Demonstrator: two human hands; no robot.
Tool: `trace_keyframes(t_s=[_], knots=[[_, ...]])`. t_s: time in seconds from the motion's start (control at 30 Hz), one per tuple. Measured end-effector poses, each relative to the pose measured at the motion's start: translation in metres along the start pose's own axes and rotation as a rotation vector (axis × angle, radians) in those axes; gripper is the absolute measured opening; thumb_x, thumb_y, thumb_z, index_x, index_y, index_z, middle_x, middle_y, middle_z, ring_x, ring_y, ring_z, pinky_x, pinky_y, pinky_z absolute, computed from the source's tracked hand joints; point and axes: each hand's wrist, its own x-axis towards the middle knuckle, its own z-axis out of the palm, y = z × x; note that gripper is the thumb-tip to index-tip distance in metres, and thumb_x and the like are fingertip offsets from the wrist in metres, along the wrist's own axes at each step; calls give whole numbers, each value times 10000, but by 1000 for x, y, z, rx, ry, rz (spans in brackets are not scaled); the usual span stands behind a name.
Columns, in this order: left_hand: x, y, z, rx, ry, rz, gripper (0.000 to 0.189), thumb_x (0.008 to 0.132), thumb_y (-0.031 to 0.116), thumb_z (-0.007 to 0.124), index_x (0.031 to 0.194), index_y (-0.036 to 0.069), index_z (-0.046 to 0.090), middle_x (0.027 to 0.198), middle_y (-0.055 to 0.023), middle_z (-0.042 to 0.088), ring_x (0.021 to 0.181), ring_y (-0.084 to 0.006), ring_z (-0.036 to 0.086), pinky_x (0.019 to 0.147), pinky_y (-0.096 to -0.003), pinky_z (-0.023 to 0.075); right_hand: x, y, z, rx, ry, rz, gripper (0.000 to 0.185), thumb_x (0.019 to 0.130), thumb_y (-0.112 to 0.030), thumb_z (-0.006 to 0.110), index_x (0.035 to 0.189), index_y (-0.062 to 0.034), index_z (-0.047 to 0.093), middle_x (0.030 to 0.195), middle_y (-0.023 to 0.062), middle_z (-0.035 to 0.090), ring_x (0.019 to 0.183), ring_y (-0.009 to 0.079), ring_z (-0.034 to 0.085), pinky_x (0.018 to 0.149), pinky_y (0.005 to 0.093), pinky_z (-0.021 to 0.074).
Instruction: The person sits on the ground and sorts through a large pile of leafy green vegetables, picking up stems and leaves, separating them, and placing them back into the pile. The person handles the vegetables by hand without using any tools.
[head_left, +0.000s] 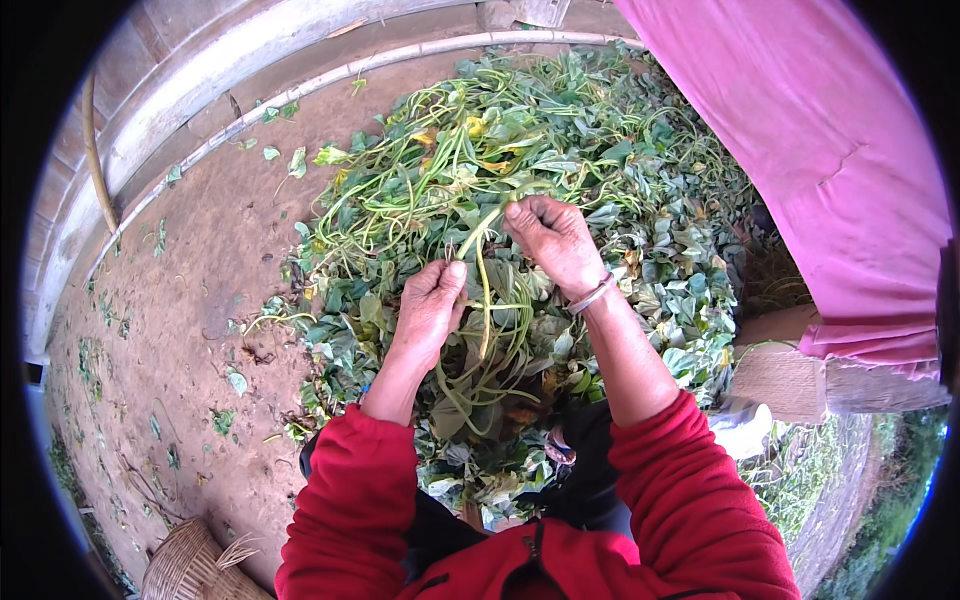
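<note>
Between my two hands a pale green leafy vine stem (478, 234) runs slantwise over a heap of cut vines. My left hand (431, 304) pinches its lower end between thumb and fingers. Higher up and to the right, my right hand (553, 238) grips the other end, thumb against the curled fingers. A yellowish side stalk (484, 300) hangs down from the stem between the hands. Below lie loose green stems and large leaves (450, 412), partly shaded. Just beyond my hands, long bare stalks (420, 180) lie on the leaf heap (660, 247).
Bare earth floor (217, 300) with scattered leaves lies to the left. A woven basket (199, 562) stands at the lower left. A pink cloth (817, 150) hangs at the right above a wooden beam (787, 382). A long pale pole (360, 67) curves along the wall base.
</note>
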Motion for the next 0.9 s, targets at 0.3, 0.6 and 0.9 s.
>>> trace_keyframes(t_s=[0.3,0.6,0.9], knots=[[-13,12,-19,-154,-33,-30,277,839,299,494,669,82,463,511,44,375,385,-23,270,351,-163,189,9,-12,-112,501,285,52,236,840,-242,494,652,-99,478,460,-69,317,370,45,216,333,195,179],[-8,5,-14,-141,-105,6,334,834,371,475,685,72,468,512,25,380,388,-36,283,351,-181,184,-26,1,16,165,-196,324,205,756,-235,625,826,-47,583,535,-72,393,448,21,292,395,179,208],[-10,10,-27,-267,-122,-29,361,833,389,466,677,63,467,463,29,336,350,-48,256,337,-189,162,4,26,-20,-1044,333,-59,112,753,-168,567,793,-65,588,609,142,571,602,334,556,521,381,429]])
